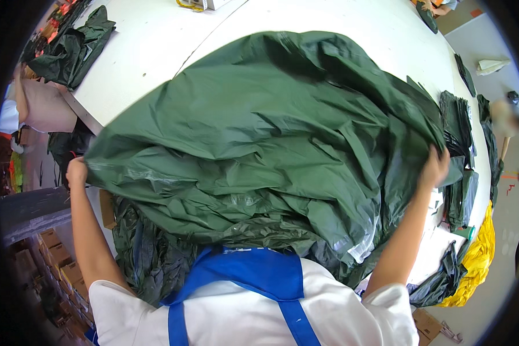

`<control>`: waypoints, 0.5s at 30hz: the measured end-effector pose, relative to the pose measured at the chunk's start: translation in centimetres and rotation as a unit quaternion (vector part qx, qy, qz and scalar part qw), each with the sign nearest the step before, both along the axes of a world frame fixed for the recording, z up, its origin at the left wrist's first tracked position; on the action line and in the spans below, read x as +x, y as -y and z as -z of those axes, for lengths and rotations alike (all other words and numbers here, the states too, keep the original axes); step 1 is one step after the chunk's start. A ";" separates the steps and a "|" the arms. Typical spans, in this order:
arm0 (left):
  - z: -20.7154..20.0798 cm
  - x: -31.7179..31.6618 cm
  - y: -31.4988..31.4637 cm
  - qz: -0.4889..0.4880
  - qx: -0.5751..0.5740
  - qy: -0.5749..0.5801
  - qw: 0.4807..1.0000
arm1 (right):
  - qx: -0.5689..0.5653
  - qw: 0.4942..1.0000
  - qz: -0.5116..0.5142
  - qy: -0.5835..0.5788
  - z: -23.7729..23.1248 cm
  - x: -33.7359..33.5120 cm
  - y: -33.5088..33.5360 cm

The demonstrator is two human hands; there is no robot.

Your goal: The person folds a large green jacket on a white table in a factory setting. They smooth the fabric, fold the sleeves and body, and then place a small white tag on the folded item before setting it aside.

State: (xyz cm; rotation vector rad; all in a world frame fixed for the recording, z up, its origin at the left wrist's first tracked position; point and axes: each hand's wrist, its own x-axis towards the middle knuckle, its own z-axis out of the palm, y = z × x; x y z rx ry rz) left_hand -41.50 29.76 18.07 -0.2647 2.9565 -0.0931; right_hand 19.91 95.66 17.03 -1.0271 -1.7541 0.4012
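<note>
Brown cardboard boxes are stacked beyond the counter at the lower left, and what they hold cannot be made out; a cardboard piece lies on the floor at the lower right, and a white box, its inside out of sight, is cut off by the top edge. The large green sheet is spread between the person's two hands, billowing over the white counter in front of the body, full of creases. The left grip is closed around its left corner; the right grip, blurred, clasps its right edge, so the sheet lies between the two and reaches well past them toward the far side. Crumpled dark green material sits beneath the near left part of the sheet, close to the person's blue apron. To the right, just past the right grip, are folded dark stacks, with a yellow sheet hanging over the counter's edge nearer the body. A dark green bundle lies at the upper left, beside a co-worker's arm. The sheet covers much of the counter, hiding whatever is under its middle.
</note>
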 end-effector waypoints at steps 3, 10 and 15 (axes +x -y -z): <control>5.3 -3.0 3.0 0.177 0.038 -0.094 0.979 | -0.218 0.961 -0.041 0.163 -3.8 5.5 9.3; 2.3 10.1 -29.8 0.469 0.400 -0.064 0.785 | -0.376 0.848 -0.110 0.358 -3.3 14.4 17.3; 1.0 19.6 -43.3 0.674 0.269 -0.053 0.686 | -0.295 0.933 0.012 0.207 -3.4 7.2 11.9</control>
